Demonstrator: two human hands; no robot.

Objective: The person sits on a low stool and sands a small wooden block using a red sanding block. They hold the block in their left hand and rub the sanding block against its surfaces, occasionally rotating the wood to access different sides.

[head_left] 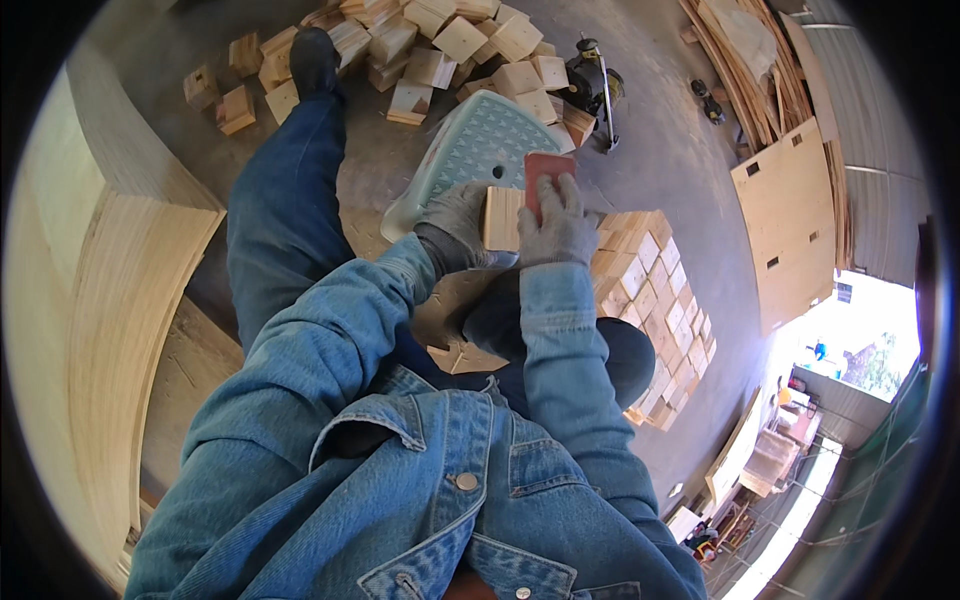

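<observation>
My left hand (456, 222), in a grey glove, is closed around the left side of a pale wooden block (503, 218). My right hand (561, 226), gloved too, grips a flat reddish sanding pad (546, 172) and presses it against the block's right side. Both hands are above the near end of a light green plastic stool (490, 140) with a patterned, perforated top. The palm side of each hand and the block's underside are hidden.
A loose heap of wooden blocks (430, 68) lies beyond the stool. To the right stands a neat stack of blocks (660, 300). A power tool (597, 90) rests on the floor at the far right of the heap. Tall stacked plywood (130, 260) borders the left.
</observation>
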